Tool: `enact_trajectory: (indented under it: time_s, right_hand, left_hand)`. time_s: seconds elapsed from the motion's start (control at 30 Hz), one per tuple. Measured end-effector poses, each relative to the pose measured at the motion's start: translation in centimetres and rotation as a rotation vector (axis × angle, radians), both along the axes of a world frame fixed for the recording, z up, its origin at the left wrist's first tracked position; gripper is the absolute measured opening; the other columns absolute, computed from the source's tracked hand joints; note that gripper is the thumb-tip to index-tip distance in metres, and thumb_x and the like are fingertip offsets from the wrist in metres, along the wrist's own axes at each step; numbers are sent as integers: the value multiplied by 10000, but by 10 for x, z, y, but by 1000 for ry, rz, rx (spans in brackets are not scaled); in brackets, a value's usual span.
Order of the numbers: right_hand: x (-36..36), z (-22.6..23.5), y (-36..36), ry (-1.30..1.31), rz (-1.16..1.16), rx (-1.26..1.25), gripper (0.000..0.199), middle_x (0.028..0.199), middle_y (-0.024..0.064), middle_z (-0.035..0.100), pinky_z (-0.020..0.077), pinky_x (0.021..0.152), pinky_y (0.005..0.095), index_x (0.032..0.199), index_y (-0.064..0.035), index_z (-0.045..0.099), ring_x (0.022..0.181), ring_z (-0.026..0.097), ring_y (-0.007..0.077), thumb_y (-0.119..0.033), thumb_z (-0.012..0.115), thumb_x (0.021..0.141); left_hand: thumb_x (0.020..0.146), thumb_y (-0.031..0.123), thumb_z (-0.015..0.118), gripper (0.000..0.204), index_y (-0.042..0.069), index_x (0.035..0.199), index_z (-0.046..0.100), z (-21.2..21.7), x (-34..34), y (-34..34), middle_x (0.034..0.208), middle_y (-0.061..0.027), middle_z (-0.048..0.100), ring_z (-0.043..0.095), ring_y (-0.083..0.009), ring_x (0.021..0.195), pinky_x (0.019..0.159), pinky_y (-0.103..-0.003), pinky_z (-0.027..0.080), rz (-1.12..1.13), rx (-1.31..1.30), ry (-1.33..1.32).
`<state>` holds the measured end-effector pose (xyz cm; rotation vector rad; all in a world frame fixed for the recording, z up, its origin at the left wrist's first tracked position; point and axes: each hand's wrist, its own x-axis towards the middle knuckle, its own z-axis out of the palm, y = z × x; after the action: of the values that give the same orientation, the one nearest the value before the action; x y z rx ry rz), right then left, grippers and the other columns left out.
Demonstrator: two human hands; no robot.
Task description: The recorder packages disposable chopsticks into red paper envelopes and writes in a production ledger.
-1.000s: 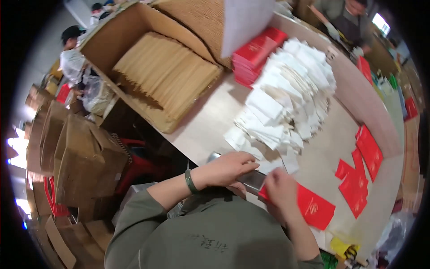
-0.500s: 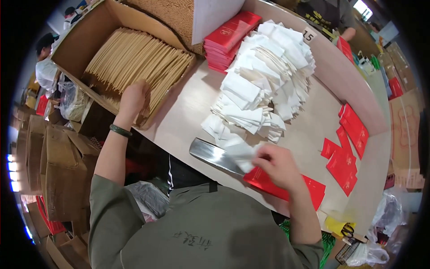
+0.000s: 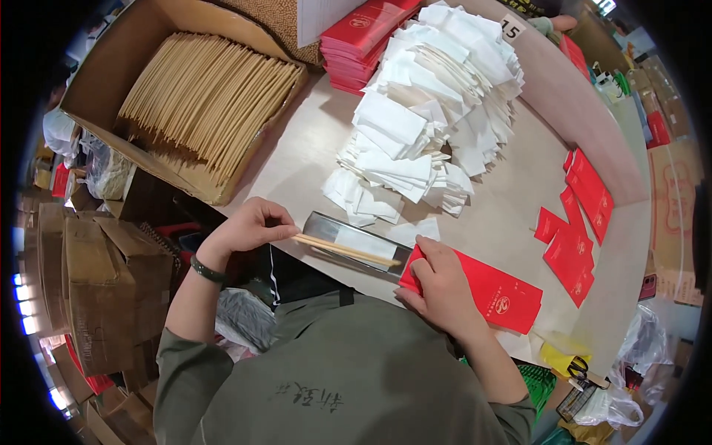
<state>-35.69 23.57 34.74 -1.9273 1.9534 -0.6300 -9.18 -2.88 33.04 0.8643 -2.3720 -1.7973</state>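
My left hand (image 3: 251,225) pinches the end of a pair of wooden chopsticks (image 3: 348,251), which slants over a shiny metal trough (image 3: 319,222). Inside the trough lies a folded white napkin (image 3: 361,241). My right hand (image 3: 439,285) grips the left end of a red paper sleeve (image 3: 504,300), fingers on top and thumb at its near edge. That end of the sleeve meets the trough's right end; whether it goes round the trough is hidden by my fingers. Another loose napkin (image 3: 421,231) lies just beyond the trough.
A cardboard box (image 3: 256,174) full of chopsticks stands at the far left. Piles of white napkins (image 3: 393,126) spread over the table beside a stack of red sleeves (image 3: 363,37). Several more red sleeves (image 3: 571,267) lie at right, near the raised table rim (image 3: 593,133).
My left hand has come out of the chopstick box to the trough, holding chopsticks. The napkin near my right hand now lies in the trough, and that hand has closed on the red sleeve.
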Motion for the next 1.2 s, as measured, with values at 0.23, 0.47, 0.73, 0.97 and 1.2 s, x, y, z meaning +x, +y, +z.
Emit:
enact_trajectory:
  time_s: [0.23,0.47,0.73,0.97,1.2]
  right_hand:
    - [4,-13,1,-45,-14,-59,360,1298,266,543,439,1011,480,883,34,583,1180,521,431,-206,809,739]
    - [5,-15,1,107,-109,-98,360,1249,225,571,457,965,477,988,22,590,1111,555,391,-149,784,738]
    - [-11,0,3,21,-19,-149,310,1079,162,562,478,865,420,1017,-81,616,1003,571,344,-128,730,732]
    - [-124,21,41,184,-346,13,342,780,88,572,484,597,394,584,-54,602,727,581,287,-254,788,789]
    - [-59,-27,37,-343,-237,361,433,1357,260,489,401,1053,487,1088,14,599,1276,459,419,-333,691,846]
  left_hand:
    - [823,106,773,169,16,891,648,-23,-74,70,817,-66,654,645,-186,752,659,-297,513,-196,-380,170]
    - [876,-31,660,133,-20,1008,655,-24,-84,99,940,-93,682,684,-152,857,777,-299,570,354,-121,20]
    - [715,235,837,775,26,1356,457,29,-95,117,1142,-171,597,634,-323,963,836,-391,516,-111,-808,162]
    - [672,199,808,381,35,886,538,17,-89,99,849,-144,635,591,-377,756,693,-392,505,0,-514,-249]
    - [742,183,740,519,-3,1190,555,6,-121,150,1014,-145,617,612,-236,887,779,-341,507,-463,35,335]
